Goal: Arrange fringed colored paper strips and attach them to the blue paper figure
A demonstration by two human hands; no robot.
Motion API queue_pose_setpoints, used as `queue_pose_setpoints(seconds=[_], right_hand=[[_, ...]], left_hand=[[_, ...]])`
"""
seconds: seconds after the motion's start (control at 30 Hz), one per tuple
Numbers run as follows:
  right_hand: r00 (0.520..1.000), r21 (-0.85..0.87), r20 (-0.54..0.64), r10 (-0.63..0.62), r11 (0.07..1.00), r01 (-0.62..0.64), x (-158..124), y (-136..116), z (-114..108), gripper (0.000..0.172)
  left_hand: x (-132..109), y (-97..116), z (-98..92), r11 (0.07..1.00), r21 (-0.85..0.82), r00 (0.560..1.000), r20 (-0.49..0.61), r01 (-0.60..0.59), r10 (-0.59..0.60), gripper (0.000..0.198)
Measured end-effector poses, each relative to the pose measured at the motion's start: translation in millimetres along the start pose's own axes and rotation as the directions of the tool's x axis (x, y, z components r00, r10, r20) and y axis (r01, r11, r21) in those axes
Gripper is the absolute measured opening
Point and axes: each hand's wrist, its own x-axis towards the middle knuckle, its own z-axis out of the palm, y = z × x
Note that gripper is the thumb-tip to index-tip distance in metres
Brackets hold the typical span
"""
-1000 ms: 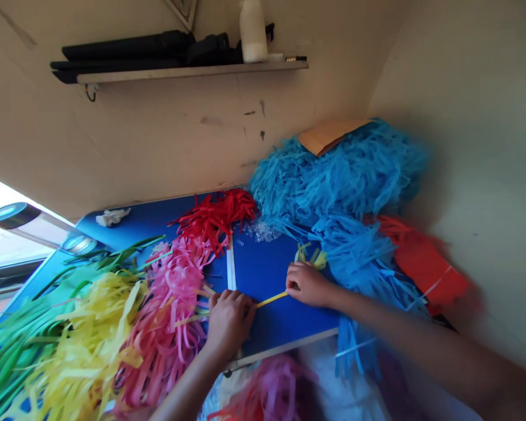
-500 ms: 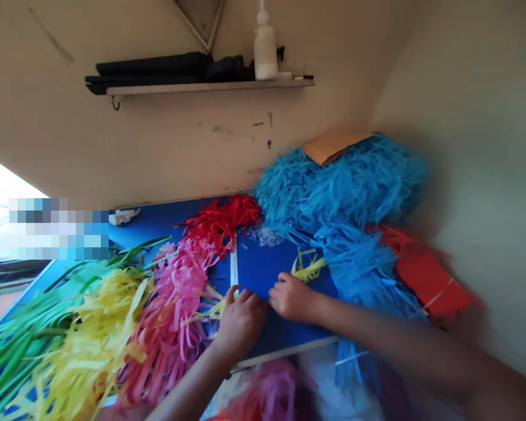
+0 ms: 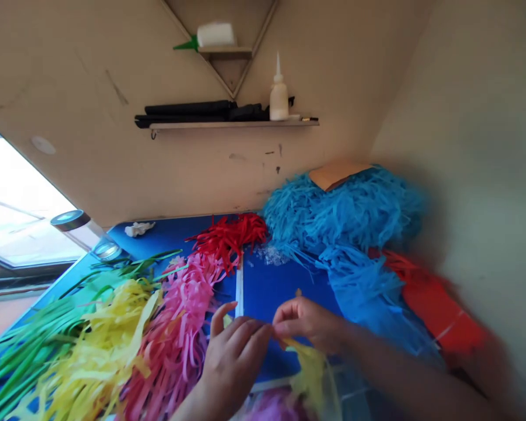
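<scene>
In the middle of the blue table, my left hand [image 3: 236, 354] and my right hand [image 3: 313, 321] meet with their fingertips pinched together. A yellow tissue-paper fringe [image 3: 313, 374] hangs from the fingers of my right hand, its strips loose over the table's front edge. A small bit of yellow also shows behind my left hand, whose index finger is raised. The exact spot between the fingertips is mostly hidden. Left of my left hand lies a pile of pink paper strips [image 3: 188, 316]. Blue paper strips [image 3: 362, 286] lie beyond my right forearm.
Yellow strips [image 3: 109, 327] and green strips [image 3: 35, 339] cover the table's left side. Red strips [image 3: 236, 231] and a big light-blue heap [image 3: 342, 204] lie at the back. A glass jar [image 3: 90, 231] stands tilted-looking by the window. A wall shelf [image 3: 236, 124] holds a bottle [image 3: 279, 99].
Both hands have come nearer to me, and the yellow fringe that lay beyond my right hand now hangs down on the near side. The view has tilted upward.
</scene>
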Motion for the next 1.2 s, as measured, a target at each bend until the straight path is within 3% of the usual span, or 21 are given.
queue_pose_setpoints(seconds=[0.13,0.33,0.47,0.6,0.8,0.87,0.93,1.0,1.07,1.13,1.2], right_hand=[[0.984,0.167,-0.170,-0.053,0.983,0.081,-5,22,21,0.039],[0.945,0.350,-0.318,-0.071,0.918,0.187,-8,50,47,0.045],[0.938,0.282,-0.327,-0.111,0.936,0.209,-6,43,49,0.043],[0.933,0.168,-0.324,-0.156,0.961,0.219,0,38,51,0.035],[0.878,-0.076,-0.376,-0.296,0.954,0.289,28,34,66,0.017],[0.918,0.021,-0.326,-0.225,0.969,0.245,38,32,69,0.022],[0.961,0.224,-0.266,-0.073,0.965,0.136,47,31,71,0.031],[0.970,0.378,-0.237,0.054,0.925,0.040,52,31,73,0.038],[0.965,0.435,-0.243,0.099,0.900,0.018,54,32,74,0.041],[0.958,0.440,-0.273,0.083,0.897,0.048,55,34,76,0.042],[0.950,0.447,-0.305,0.066,0.891,0.082,55,36,77,0.042]], left_hand=[[-19,14,6.3,0.967,-0.159,0.973,-0.081,0.201,-0.216,0.011],[-41,31,13.1,0.836,-0.340,0.884,-0.031,0.430,-0.467,0.010],[-41,33,9.3,0.800,-0.419,0.879,-0.010,0.429,-0.477,0.013],[-46,29,7.5,0.806,-0.426,0.876,-0.060,0.411,-0.478,0.018],[-62,14,4.1,0.768,-0.394,0.807,-0.102,0.505,-0.582,0.020],[-69,9,2.2,0.724,-0.419,0.762,-0.109,0.548,-0.639,0.018],[-74,6,1.3,0.648,-0.473,0.704,-0.077,0.597,-0.706,0.016],[-78,5,2.0,0.565,-0.513,0.639,-0.039,0.647,-0.768,0.015],[-79,6,3.8,0.534,-0.522,0.601,-0.050,0.665,-0.798,0.014],[-79,6,6.0,0.590,-0.496,0.634,-0.098,0.638,-0.767,0.014],[-77,6,7.9,0.692,-0.421,0.700,-0.165,0.587,-0.694,0.013]])
